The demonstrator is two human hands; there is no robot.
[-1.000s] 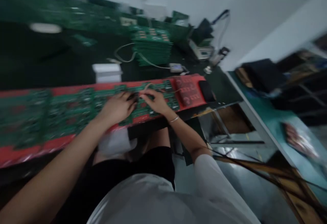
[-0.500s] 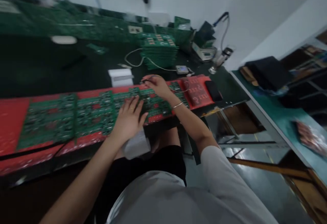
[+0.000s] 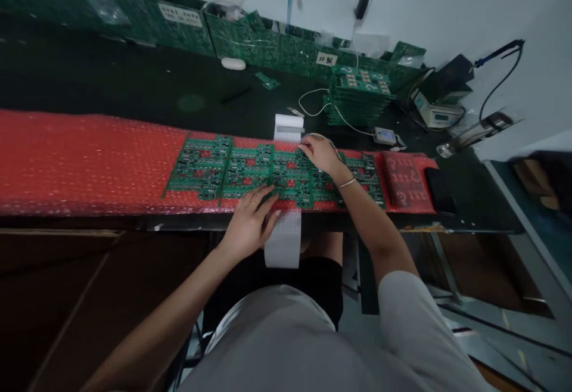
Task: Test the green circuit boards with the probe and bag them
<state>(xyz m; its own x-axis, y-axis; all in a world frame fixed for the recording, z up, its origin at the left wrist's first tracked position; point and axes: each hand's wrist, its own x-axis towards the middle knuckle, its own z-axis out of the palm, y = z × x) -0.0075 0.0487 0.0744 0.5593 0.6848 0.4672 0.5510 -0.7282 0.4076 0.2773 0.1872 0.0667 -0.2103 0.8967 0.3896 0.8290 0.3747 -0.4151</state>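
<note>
Green rectangular circuit boards (image 3: 248, 168), about five abreast on one red bubble-wrap sheet (image 3: 89, 159); left hand (image 3: 250, 222) flat, fingers spread, on their near edge, by one white paper strip (image 3: 283, 243); right hand (image 3: 319, 154) curled at far edge, grip unclear

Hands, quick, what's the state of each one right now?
Left hand: open, fingers flat on the green printed circuit boards.
Right hand: fingers curled at the boards' far edge; whether it holds anything cannot be told.

Dark workbench (image 3: 134, 91), red bubble wrap (image 3: 84, 159) along its front, stacked green boards (image 3: 357, 94) behind
</note>
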